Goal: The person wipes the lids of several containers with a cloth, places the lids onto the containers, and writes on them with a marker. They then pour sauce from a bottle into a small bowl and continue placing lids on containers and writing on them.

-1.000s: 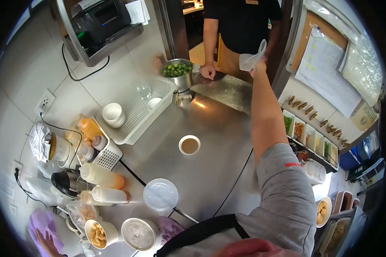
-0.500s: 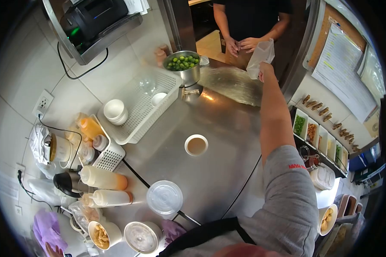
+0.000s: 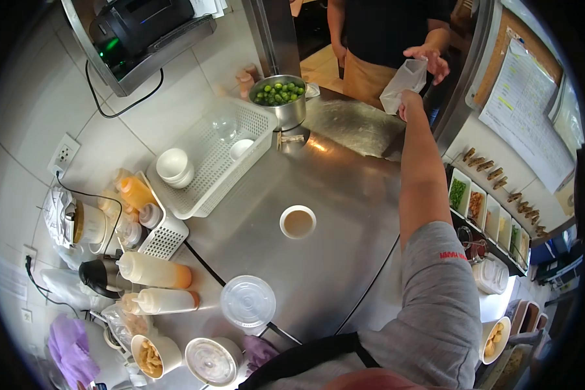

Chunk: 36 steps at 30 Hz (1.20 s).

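Observation:
At the far end of the counter, my outstretched right hand (image 3: 408, 104) grips a translucent white plastic bag (image 3: 403, 84) by its lower side. Just past the bag, another person's hand (image 3: 430, 60) is held with fingers spread; whether it touches the bag I cannot make out. Below and left of my right arm, a small white bowl of brown liquid (image 3: 298, 222) stands on the steel counter (image 3: 344, 260). My left hand does not show.
A pot of green citrus fruits (image 3: 279, 97) stands beside a perforated white basket (image 3: 205, 208) with white bowls. Squeeze bottles (image 3: 156, 269), a lidded tub (image 3: 212, 361) and a clear lid (image 3: 248, 301) are at left and front. Topping trays (image 3: 478, 205) line the right.
My right hand has moved slightly farther forward with the bag. The other person has parted their hands and raised one to the bag. Fingers at the lower left have gone from view.

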Motion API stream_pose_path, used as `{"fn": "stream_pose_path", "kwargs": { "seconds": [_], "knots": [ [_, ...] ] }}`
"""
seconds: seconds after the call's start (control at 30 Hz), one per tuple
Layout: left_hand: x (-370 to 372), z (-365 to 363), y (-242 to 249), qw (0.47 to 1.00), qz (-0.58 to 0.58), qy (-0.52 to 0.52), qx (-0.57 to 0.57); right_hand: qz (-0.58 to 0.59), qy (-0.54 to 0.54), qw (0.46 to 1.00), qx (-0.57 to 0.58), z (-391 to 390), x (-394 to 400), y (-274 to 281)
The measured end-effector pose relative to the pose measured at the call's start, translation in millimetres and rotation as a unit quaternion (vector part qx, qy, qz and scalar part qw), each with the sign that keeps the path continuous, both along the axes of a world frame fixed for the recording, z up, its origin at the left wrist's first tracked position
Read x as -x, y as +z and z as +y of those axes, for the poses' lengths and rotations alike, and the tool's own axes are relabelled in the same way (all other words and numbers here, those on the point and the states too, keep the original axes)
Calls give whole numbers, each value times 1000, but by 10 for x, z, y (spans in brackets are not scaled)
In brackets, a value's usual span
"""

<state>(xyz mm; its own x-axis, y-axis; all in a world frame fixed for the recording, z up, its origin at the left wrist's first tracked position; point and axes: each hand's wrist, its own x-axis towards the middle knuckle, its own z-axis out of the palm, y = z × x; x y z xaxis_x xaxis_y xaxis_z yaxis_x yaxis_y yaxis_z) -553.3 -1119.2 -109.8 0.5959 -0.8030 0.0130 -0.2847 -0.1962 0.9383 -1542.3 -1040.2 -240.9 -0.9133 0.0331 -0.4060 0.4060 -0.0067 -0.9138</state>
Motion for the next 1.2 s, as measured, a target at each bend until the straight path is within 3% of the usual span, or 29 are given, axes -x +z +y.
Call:
{"fn": "stream_pose_path", "kwargs": {
  "seconds": [0.1,0.2,0.27,0.37,0.4,0.43,0.47,0.53,0.6,0.63,0.7,0.8,0.87,0.97,1.03,1.07,1.17,1.2],
  "knots": [
    [12,40,-20,1000,14,25,-8,41,20,997,-54,26,-23,87],
    [-232,-24,-139,998,39,51,2,75,17,996,49,17,-16,120],
    [-421,-45,-219,997,44,53,22,76,12,995,57,-6,-74,208],
    [-93,56,-177,997,30,30,63,99,60,989,94,-43,-187,334],
    [-200,61,-225,996,-74,-3,57,111,85,984,110,-52,-243,384],
    [-386,35,-292,983,-176,-37,50,105,143,984,31,-63,-407,526],
    [-604,-3,-364,958,-275,-69,40,99,199,974,-50,-79,-653,731],
    [-1144,-201,-469,986,-157,-16,49,102,312,912,-245,-173,-665,926],
    [-1557,-239,-613,997,-35,41,55,245,296,897,-217,-168,-917,1170],
    [-1283,-157,-603,986,-42,87,132,316,286,882,-200,-160,-1101,1344],
    [-1272,-135,-631,978,-46,77,189,351,318,866,-161,-105,-1450,1692],
    [-1117,100,-582,985,-79,27,153,411,378,817,-145,70,-2094,2112],
    [-756,272,-452,977,-159,67,126,423,451,776,-121,200,-2520,2271],
    [-972,331,-713,923,-342,55,169,415,544,723,-95,315,-3090,2383],
    [-815,376,-693,930,-289,61,216,405,592,691,-97,363,-3447,2461],
    [-769,453,-649,938,-302,48,161,409,602,679,-98,358,-3555,2467],
    [-1289,326,-1092,967,-153,1,203,440,590,664,-131,412,-3979,2456],
    [-1285,329,-1144,962,-162,8,220,457,580,662,-130,453,-4104,2442]
  ]
}}
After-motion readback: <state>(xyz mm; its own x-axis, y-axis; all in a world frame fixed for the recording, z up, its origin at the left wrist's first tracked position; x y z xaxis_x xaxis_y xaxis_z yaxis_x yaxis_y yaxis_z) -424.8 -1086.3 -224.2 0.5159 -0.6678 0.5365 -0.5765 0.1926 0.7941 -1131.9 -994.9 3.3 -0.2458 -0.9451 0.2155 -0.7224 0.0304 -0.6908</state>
